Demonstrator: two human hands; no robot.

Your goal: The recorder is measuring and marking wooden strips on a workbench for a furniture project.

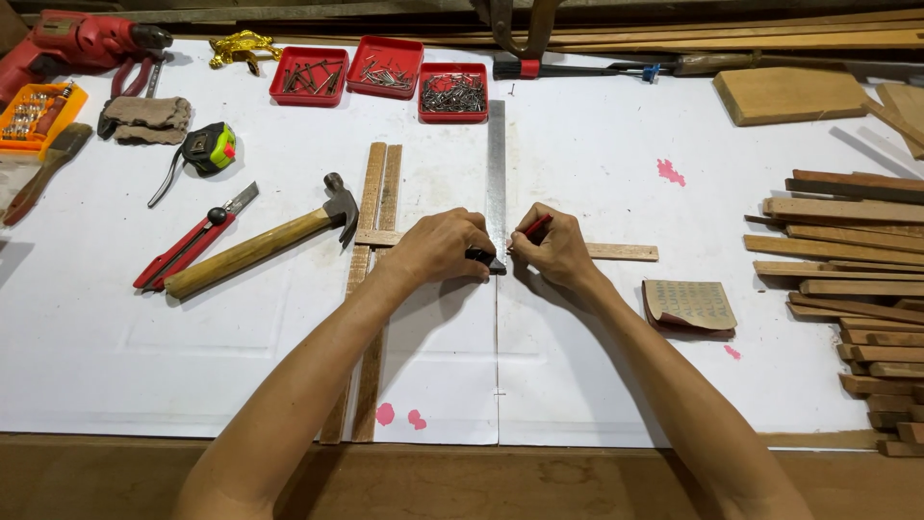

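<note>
My left hand [438, 248] presses down on the black stock of a metal try square [496, 173], whose steel blade runs away from me up the white sheet. The square lies across a thin horizontal wooden strip [621, 252]. My right hand [553, 252] grips a red pencil [535, 226] with its tip against the blade's right edge, over the strip. Two long wooden strips [371, 289] lie side by side lengthwise under my left forearm, crossed by the horizontal strip.
A hammer [260, 248] and a red utility knife [188, 248] lie to the left, with a tape measure [209, 147]. Three red trays of nails [385, 67] sit at the back. A stack of wooden strips [857, 289] fills the right side, beside folded sandpaper [691, 303].
</note>
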